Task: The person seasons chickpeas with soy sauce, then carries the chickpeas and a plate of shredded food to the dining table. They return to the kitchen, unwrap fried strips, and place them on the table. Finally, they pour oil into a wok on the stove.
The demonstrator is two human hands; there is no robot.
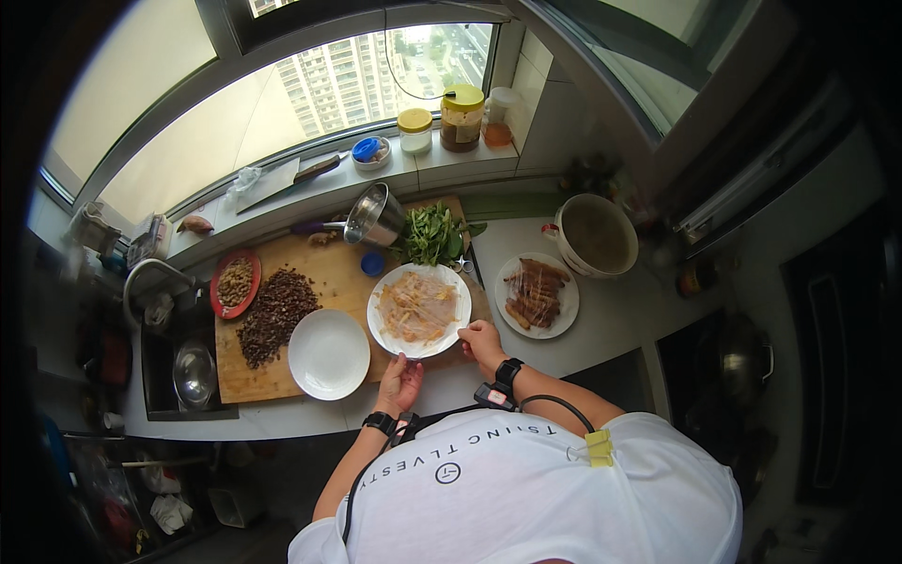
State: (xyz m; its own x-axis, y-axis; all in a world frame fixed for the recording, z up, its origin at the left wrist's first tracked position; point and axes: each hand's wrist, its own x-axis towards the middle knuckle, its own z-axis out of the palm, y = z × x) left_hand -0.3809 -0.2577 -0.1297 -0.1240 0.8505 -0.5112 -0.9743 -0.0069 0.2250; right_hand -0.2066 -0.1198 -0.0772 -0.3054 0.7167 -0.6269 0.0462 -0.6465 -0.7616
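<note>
A white plate (376, 337) of pale orange, sliced-looking food (417, 307) sits over the cutting board's right part, with clear cling film stretched across it. At the near rim my left hand (400, 383) has its thumb against the edge and its palm turned up. My right hand (483, 344) pinches the lower right rim; whether its fingertips grip film, plate or both is unclear. Just left lies an empty white plate (328, 354). On the counter to the right, a second filmed white plate (572, 310) holds browned strips of food (538, 292).
The wooden cutting board (282, 388) bears chopped dark brown pieces (276, 314), a red plate of nuts or beans (235, 283), leafy greens (431, 233) and a steel pot (373, 215). A cleaver (282, 180) lies on the sill. A large pot (595, 236) stands back right, the sink (162, 374) left.
</note>
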